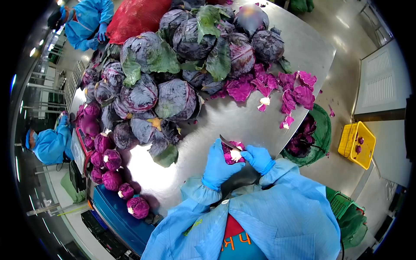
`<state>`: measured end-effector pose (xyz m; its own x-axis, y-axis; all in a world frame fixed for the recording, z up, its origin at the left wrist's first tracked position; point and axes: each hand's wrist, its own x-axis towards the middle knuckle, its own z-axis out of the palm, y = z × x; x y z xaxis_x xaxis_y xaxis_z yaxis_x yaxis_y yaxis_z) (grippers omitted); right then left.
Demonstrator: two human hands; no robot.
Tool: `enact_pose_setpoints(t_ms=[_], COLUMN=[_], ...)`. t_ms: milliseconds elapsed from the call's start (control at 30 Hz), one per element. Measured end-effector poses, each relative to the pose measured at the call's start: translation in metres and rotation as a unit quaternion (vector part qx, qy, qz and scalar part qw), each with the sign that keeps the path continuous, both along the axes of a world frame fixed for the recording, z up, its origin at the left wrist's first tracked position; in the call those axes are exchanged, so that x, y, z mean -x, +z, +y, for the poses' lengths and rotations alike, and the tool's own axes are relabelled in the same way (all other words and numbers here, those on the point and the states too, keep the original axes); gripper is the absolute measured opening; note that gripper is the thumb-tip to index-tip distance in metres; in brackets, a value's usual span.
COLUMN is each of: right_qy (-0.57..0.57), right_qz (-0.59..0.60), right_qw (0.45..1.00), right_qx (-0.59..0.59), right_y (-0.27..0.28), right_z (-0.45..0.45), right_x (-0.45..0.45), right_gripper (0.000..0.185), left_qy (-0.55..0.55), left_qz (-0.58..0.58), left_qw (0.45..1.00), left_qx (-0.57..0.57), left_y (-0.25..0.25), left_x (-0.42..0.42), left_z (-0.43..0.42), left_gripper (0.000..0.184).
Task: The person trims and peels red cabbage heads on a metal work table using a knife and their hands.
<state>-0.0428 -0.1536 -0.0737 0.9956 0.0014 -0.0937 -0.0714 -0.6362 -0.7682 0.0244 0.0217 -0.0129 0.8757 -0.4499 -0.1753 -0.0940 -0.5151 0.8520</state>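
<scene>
Both of my hands wear blue gloves and meet over the metal table's near edge. My left hand (218, 164) is wrapped round a small purple cabbage (233, 152), whose white stem end faces my right side. My right hand (258, 159) is closed on a knife (227, 142), its dark curved blade lying across the top of the cabbage; the handle is hidden in the fingers. A big pile of dark purple cabbages (177, 97) with green outer leaves lies beyond my hands. Smaller peeled cabbages (112, 159) line the table's left side.
Loose purple leaves (299, 93) lie at the table's right edge, above a green net bag (320, 138) holding leaves. A yellow basket (367, 143) stands on the floor at the right. A red sack (134, 19) rests at the back left. Two people in blue are at the left.
</scene>
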Motion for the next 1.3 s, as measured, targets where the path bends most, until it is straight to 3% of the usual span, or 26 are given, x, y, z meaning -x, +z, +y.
enact_pose_setpoints(t_ms=[167,267,367,500,700,800,900,1000,1200,1300], right_qy=[-0.022,-0.076,0.070,0.147,0.232,0.224,0.164,0.120,0.090,0.055], right_qz=[0.107,-0.032,0.078,0.186,0.195,0.228,0.164,0.170,0.178,0.113], right_qw=[0.993,0.991,0.992,0.969,0.953,0.947,0.971,0.973,0.974,0.989], right_qx=[-0.052,-0.103,-0.072,0.074,0.027,0.035,0.051,0.100,0.106,0.082], right_y=[0.030,0.052,0.043,0.070,0.056,0.070,0.059,0.066,0.089,0.071], right_z=[-0.001,-0.001,-0.025,-0.026,-0.041,-0.039,-0.026,-0.007,-0.004,-0.004], right_x=[0.002,-0.019,-0.032,-0.053,-0.067,-0.066,-0.049,-0.032,-0.029,-0.020], right_gripper=[0.043,0.049,0.053,0.042,0.035,0.040,0.040,0.037,0.027,0.028], left_qy=[0.050,-0.001,0.009,-0.001,0.023,0.040,0.020,-0.004,0.021,0.042], left_qz=[-0.014,-0.051,-0.012,-0.049,-0.102,-0.096,-0.130,-0.225,-0.278,-0.174], left_qw=[0.998,0.993,0.996,0.984,0.979,0.979,0.945,0.907,0.919,0.956], left_qx=[-0.028,-0.102,-0.083,-0.170,-0.177,-0.176,-0.299,-0.356,-0.279,-0.232], left_y=[-0.016,-0.011,0.002,0.012,0.011,0.015,0.031,0.002,-0.002,-0.002], left_x=[0.015,0.014,0.013,0.023,0.047,0.052,0.051,0.052,0.051,0.053], left_z=[0.009,0.005,-0.002,-0.021,-0.029,-0.030,-0.034,-0.043,-0.040,-0.037], left_gripper=[0.099,0.113,0.113,0.108,0.106,0.108,0.095,0.081,0.067,0.065])
